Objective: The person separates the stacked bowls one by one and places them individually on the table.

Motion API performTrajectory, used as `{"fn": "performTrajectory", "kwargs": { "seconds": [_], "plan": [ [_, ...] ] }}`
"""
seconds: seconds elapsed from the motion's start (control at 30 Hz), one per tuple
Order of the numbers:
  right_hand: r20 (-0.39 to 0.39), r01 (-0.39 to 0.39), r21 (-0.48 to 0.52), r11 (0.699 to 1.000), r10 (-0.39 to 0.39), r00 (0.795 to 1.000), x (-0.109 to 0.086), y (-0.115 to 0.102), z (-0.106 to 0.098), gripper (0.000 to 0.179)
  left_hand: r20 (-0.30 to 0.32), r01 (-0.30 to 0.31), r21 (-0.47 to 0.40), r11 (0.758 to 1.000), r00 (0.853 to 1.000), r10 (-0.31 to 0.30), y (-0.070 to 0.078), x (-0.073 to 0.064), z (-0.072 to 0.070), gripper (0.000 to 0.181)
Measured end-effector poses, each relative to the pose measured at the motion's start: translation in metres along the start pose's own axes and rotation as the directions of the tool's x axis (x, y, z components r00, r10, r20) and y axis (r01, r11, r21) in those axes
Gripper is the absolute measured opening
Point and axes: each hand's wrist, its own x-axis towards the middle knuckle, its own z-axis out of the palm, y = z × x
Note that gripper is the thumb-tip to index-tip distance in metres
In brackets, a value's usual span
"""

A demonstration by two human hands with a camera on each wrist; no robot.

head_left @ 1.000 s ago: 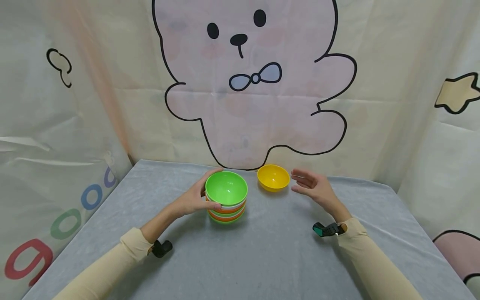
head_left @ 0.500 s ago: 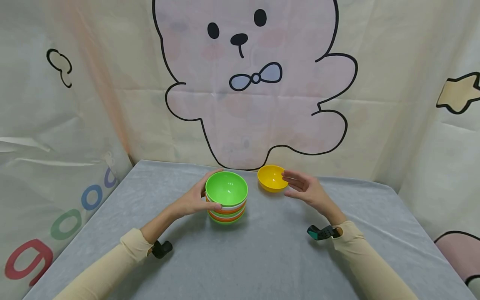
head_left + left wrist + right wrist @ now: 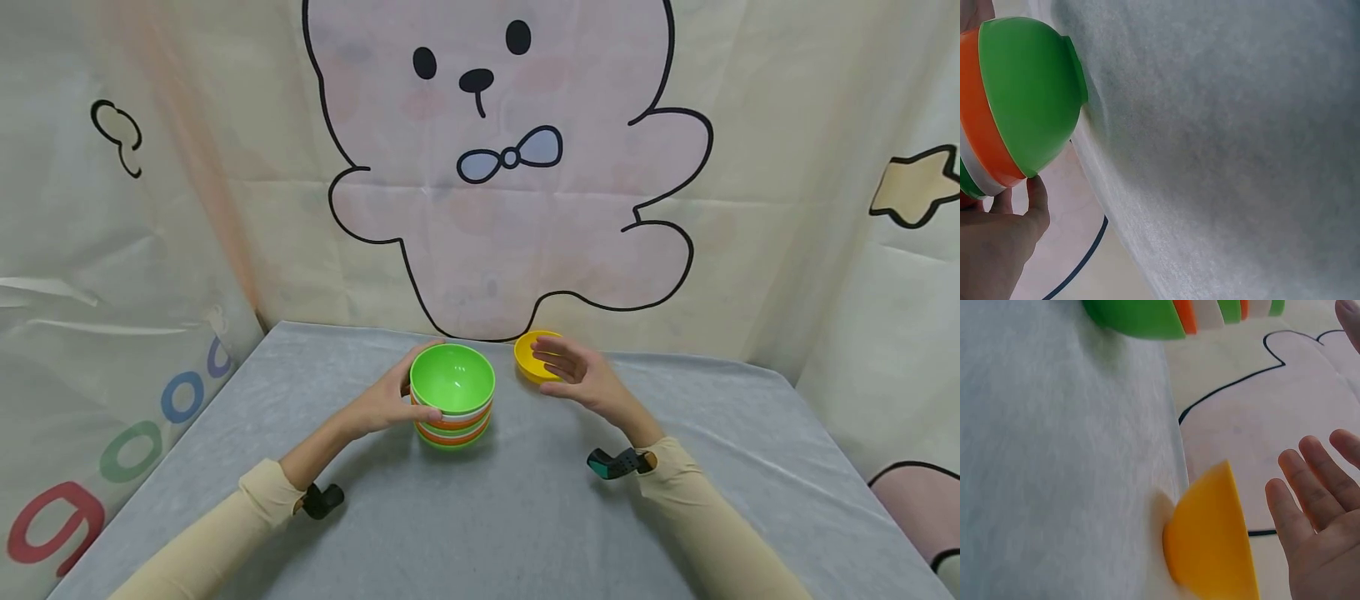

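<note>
The left hand is clamped on a stack of bowls, its thumb across the near side and its fingers around the far side. The stack stands upright on the tabletop, just to the right of that hand's palm. At its top, level with the thumb and fingers, sits a green bowl, with white, orange and green rims banded beneath it. In the left wrist view, one fingertip touches the stack near the rim of the lowest bowl, which is also green.

The right hand is held with its fingers extended and the thumb apart from them, grasping nothing. A yellow bowl sits upright on the tabletop just past its fingertips, partly hidden behind them in the head view; the right wrist view shows a gap between fingers and bowl. The stack lies to the left of the right hand, nearer to the person than the yellow bowl.

Behind each hand, a dark wrist device sits next to a cream sleeve. Beyond both hands hangs a backdrop with a pink cartoon animal.
</note>
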Motion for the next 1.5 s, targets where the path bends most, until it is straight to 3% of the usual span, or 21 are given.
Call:
{"fn": "performTrajectory", "kwargs": {
  "seconds": [0.33,0.87,1.5],
  "plan": [
    [0.036,0.001,0.092,0.996,-0.005,0.999,0.018,-0.004,0.024,0.074,0.011,0.006,0.011,1.0,1.0,-0.006,0.0,-0.001,-0.001,0.086],
    [0.142,0.042,0.131,0.991,-0.061,0.988,0.04,-0.007,0.058,0.093,0.008,0.028,0.028,0.999,1.0,-0.028,0.001,0.0,0.0,0.086],
    [0.191,0.038,0.072,0.997,-0.051,0.98,0.053,-0.004,0.084,0.107,0.005,0.016,0.031,0.999,1.0,-0.016,-0.003,-0.002,-0.002,0.085]
  ]
}}
